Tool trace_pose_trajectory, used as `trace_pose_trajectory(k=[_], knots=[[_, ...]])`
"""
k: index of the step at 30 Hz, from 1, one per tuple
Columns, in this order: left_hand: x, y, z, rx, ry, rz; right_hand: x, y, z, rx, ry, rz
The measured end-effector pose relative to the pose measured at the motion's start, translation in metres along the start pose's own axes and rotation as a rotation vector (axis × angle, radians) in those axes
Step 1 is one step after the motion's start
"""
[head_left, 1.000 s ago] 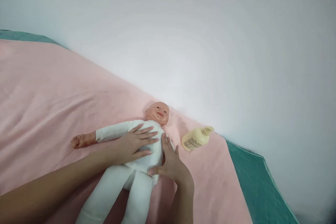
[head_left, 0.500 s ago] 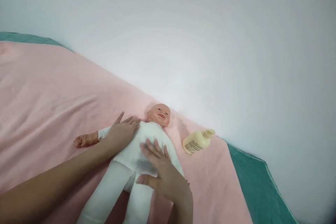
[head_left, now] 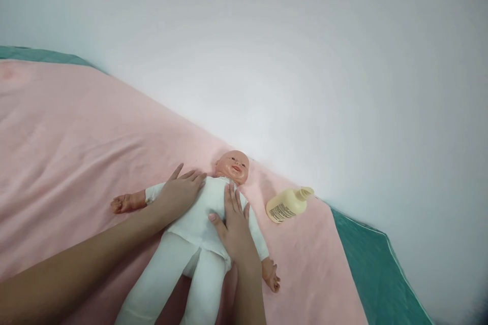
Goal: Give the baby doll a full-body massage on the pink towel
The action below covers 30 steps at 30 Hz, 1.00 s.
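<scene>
The white-clothed, bald plastic baby doll point(head_left: 209, 200) lies face up at the frame's lower centre; the left hand point(head_left: 179, 194) and right hand point(head_left: 235, 226), fingers partly spread, rest flat on its 2 sides.

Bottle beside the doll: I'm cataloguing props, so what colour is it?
The bottle is pale yellow, best seen in the head view.

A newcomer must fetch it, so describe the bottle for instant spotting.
Find the pink sheet by the white wall, and the white-clothed doll lying on it. Right of the doll's head in the picture is the bottle. Its pale yellow colour, dark print and spouted top set it apart from the doll.
</scene>
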State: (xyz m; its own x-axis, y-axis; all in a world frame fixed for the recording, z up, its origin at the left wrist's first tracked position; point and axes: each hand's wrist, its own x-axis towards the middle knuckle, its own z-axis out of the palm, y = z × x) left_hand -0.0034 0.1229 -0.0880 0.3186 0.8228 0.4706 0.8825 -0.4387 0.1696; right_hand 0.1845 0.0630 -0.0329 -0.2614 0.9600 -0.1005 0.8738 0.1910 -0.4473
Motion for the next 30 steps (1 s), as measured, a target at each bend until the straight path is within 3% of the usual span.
trace_pose_trajectory(k=[5, 9, 11, 15, 19, 23, 27, 30], knots=[[0.002, 0.002, -0.002, -0.055, 0.024, -0.011, -0.012, 0.007, -0.018, 0.017, -0.155, 0.116], [0.003, 0.014, -0.018, -0.241, 0.010, 0.055, -0.023, 0.014, -0.033, 0.017, -0.259, 0.194], [0.003, 0.023, -0.033, -0.399, -0.085, 0.203, -0.026, 0.018, -0.037, 0.016, -0.272, 0.201], [-0.001, 0.040, -0.059, -0.678, -0.384, 0.532, -0.028, 0.026, -0.037, 0.012, -0.259, 0.174], [-0.006, 0.047, -0.065, -0.848, -0.522, 0.633, -0.027, 0.028, -0.038, 0.019, -0.236, 0.155], [-0.008, 0.045, -0.053, -0.829, -0.449, 0.581, -0.026, 0.024, -0.041, 0.007, -0.290, 0.182], [-0.008, 0.040, -0.037, -0.609, -0.295, 0.466, -0.026, 0.021, -0.044, 0.018, -0.303, 0.197], [-0.008, 0.035, -0.025, -0.421, -0.199, 0.303, -0.026, 0.021, -0.044, 0.026, -0.308, 0.204]])
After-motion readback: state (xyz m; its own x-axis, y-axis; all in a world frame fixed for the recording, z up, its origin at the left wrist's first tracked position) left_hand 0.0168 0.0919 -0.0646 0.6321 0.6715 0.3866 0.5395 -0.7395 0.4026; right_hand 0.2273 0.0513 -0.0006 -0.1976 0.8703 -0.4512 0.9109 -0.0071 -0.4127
